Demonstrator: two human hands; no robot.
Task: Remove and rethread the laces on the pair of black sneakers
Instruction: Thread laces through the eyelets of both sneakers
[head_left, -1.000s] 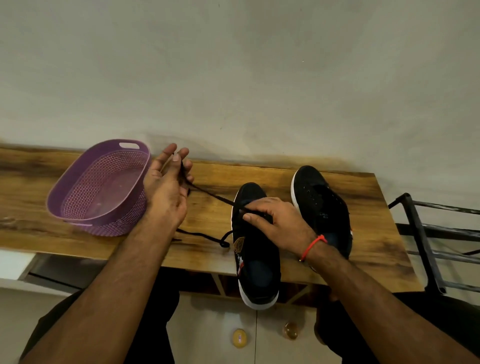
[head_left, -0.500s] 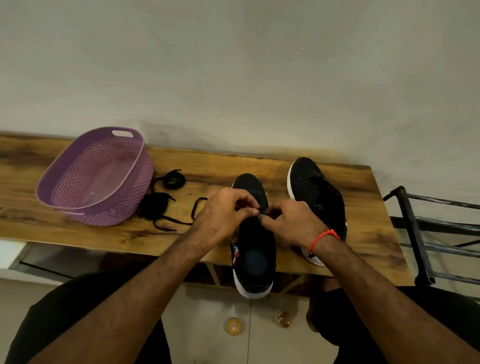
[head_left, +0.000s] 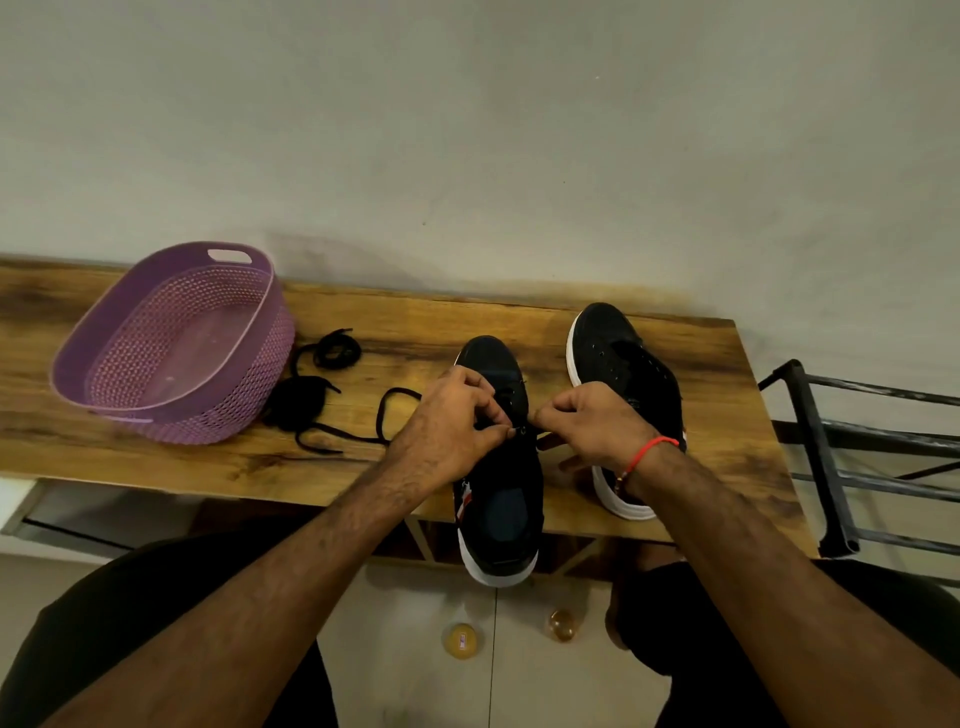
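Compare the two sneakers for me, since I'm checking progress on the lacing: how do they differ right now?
The left sneaker has both the left hand and right hand pinching at its eyelets; the right sneaker is untouched. The left sneaker's heel hangs over the table edge; the right sneaker sits further back. The right sneaker's eyelets look bare. Both are black with white soles, toes toward the wall.

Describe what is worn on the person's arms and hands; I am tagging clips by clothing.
Both forearms are bare, with no sleeves or gloves in view. The left hand shows no ring or band. By the right hand the wrist carries a thin red thread bracelet, with what looks like a small bead where it hangs lower. No watch shows.
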